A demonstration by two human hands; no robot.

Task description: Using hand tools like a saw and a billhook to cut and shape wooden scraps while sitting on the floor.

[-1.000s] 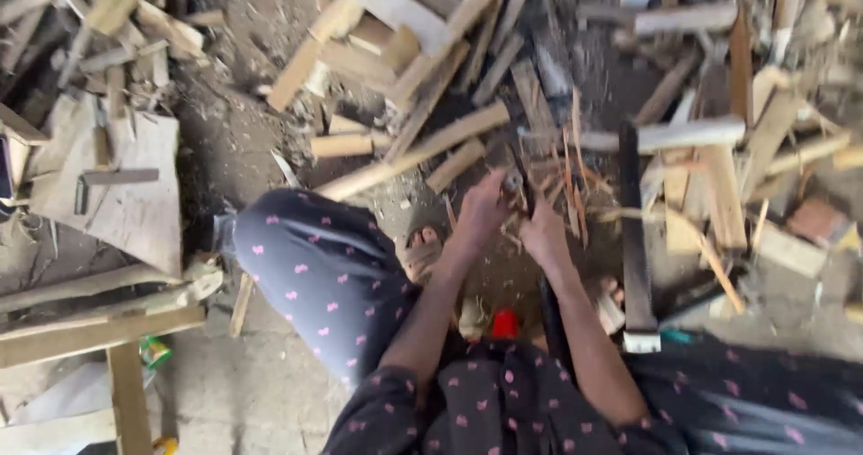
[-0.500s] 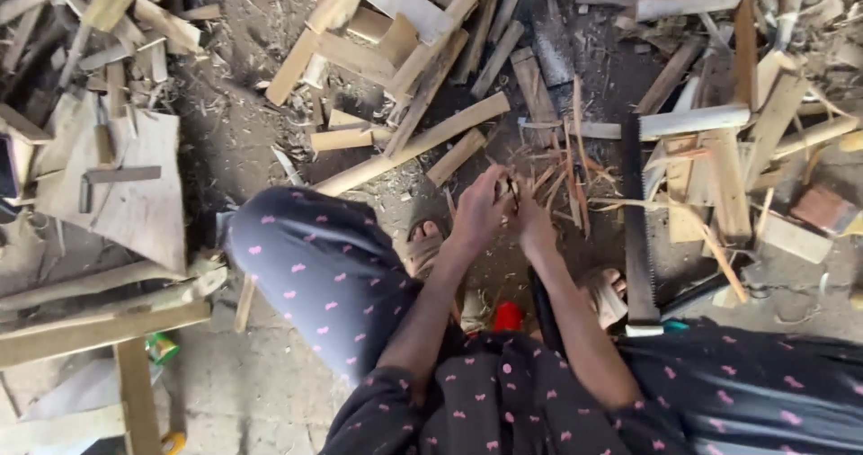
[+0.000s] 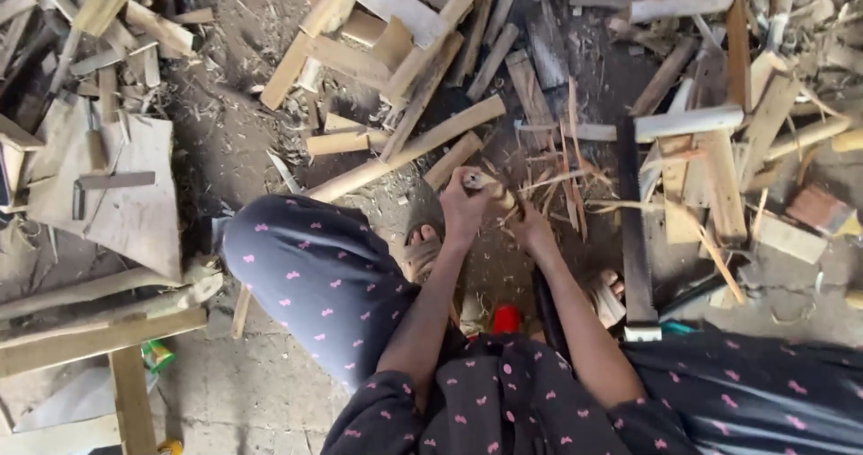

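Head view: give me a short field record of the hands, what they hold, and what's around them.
setting: dirt floor strewn with wood offcuts
left hand: closed on a short wood piece
right hand: beside the left, at the same piece; grip unclear
nearby: thin splinters, long plank, dark flat bar
below hands: sandalled foot, small red object
clothing: dark fabric with pink print

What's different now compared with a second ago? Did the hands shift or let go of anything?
Little has changed. The left hand keeps its grip on the short wooden piece, and the right hand stays close beside it; both sit about where they were, over the thin wood splinters. Nothing was let go. The long plank and dark saw-like bar lie unmoved.
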